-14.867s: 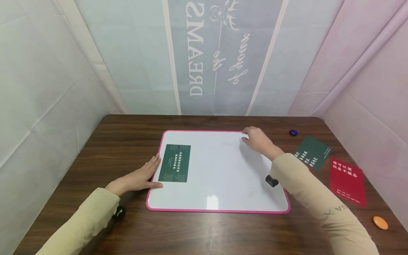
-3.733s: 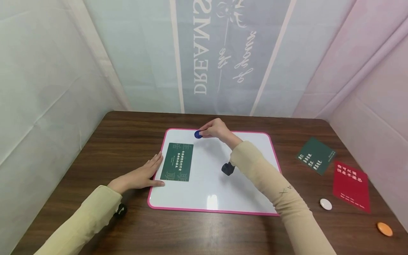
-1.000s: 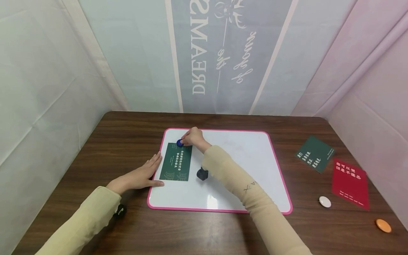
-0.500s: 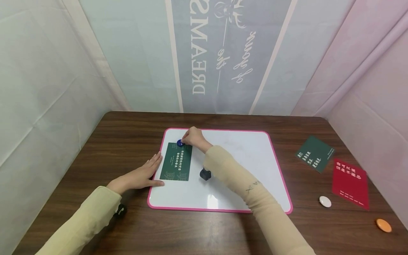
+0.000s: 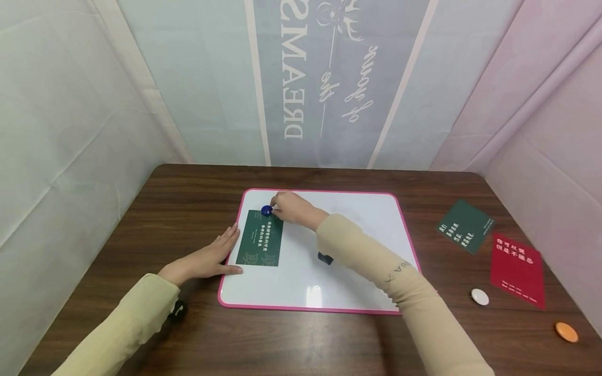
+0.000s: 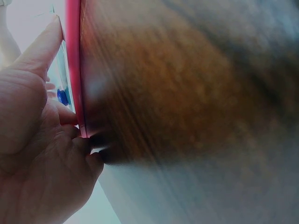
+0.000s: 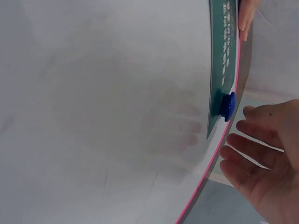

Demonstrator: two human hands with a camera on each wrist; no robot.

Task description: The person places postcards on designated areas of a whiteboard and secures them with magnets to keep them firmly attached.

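A white board with a pink frame lies on the brown table. A dark green card lies on its left part, and a blue round magnet sits on the card's far edge. My right hand hovers just right of the magnet. In the right wrist view its fingers are spread and apart from the magnet and the card. My left hand lies flat at the board's left edge, thumb on the frame.
To the right of the board lie a second green card, a red card, a white magnet and an orange magnet. Cloth walls close in the table on three sides.
My right hand has let go of the blue magnet, which now stays on the green card's far edge, and its forearm has swung right. The left hand has not moved.
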